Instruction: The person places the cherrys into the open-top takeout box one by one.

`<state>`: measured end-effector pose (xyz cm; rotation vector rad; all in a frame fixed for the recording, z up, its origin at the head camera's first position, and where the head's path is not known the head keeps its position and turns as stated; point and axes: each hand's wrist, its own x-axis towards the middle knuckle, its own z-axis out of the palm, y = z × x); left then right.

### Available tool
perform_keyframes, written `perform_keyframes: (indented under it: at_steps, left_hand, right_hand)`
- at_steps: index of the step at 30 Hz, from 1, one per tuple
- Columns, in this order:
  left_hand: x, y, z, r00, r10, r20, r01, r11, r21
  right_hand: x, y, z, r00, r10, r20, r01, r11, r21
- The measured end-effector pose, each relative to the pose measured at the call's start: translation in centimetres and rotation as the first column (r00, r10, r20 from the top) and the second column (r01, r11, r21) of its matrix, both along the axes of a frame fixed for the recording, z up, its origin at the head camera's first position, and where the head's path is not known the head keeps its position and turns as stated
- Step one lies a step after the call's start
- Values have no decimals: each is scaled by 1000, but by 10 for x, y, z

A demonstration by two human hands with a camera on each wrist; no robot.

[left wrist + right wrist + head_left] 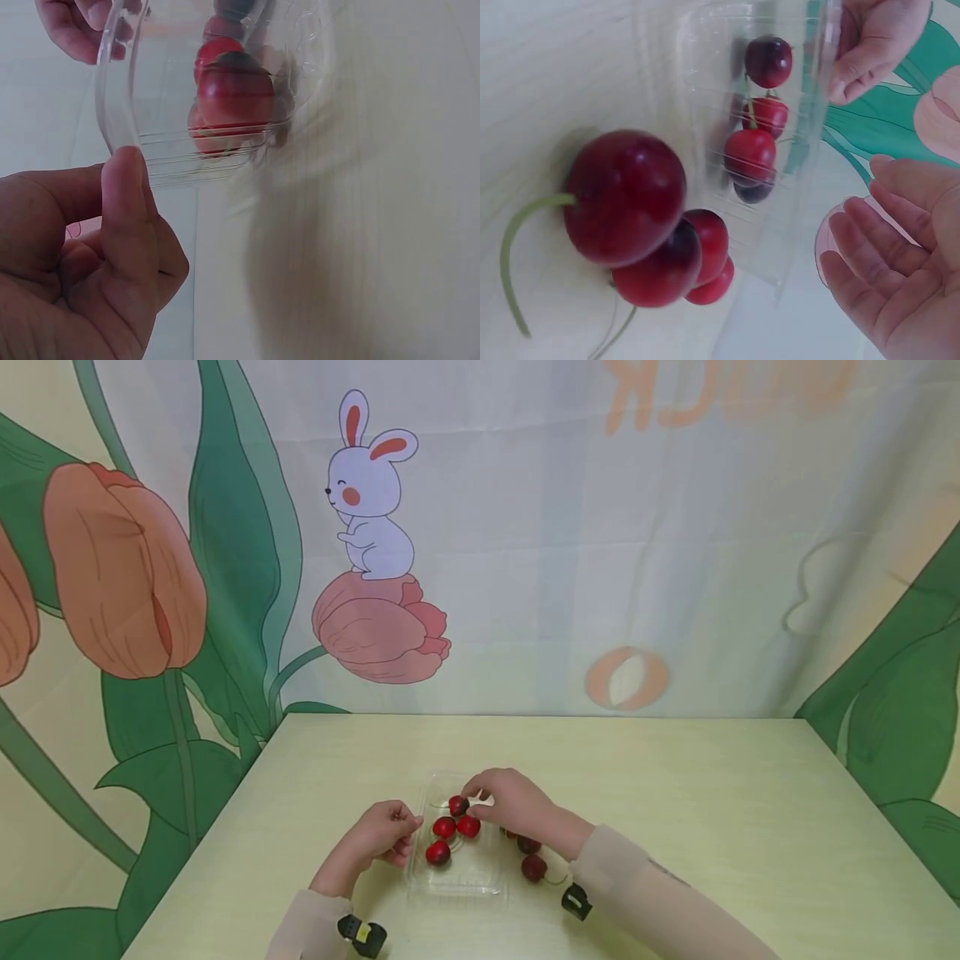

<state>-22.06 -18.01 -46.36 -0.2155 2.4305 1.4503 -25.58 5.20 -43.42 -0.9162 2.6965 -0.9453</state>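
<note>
A clear plastic box (468, 883) lies on the table with several red cherries (438, 853) in it. My left hand (382, 831) pinches the box's left rim; the left wrist view shows thumb and finger at the rim's corner (120, 127). Over the far right part of the box is my right hand (517, 806), its fingers loosely bent and parted beside the farthest cherry (458, 806). In the right wrist view nothing lies in that hand (900, 262). Several more cherries with green stems (626, 199) rest outside the box, to its right, partly hidden under the right wrist in the head view.
The pale table (675, 793) extends around the box. Behind it hangs a printed cloth (525, 568) with a rabbit and tulips. Black wrist straps (363, 935) sit at the cuffs of both light sleeves (652, 885).
</note>
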Motion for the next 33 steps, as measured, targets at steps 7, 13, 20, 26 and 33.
perform_keyframes:
  at_steps: [7,13,20,26,33]
  left_hand:
    - [-1,0,-1,1000,4,-7,-4,1000,-12]
    - [1,0,0,1000,9,-14,-9,1000,-10]
    - [2,1,2,1000,9,-13,-9,1000,-9]
    - [1,1,2,1000,6,-8,-7,1000,-11]
    - [1,1,2,1000,6,-4,-6,1000,-16]
  right_hand:
    - [7,16,3,999,-37,0,37,999,-38]
    - [16,33,1,999,-48,-20,47,997,-64]
    - [23,49,2,997,-66,-26,63,994,-90]
    - [26,58,-2,997,-69,-38,65,993,-99]
    - [35,66,-10,996,-92,-23,89,991,-104]
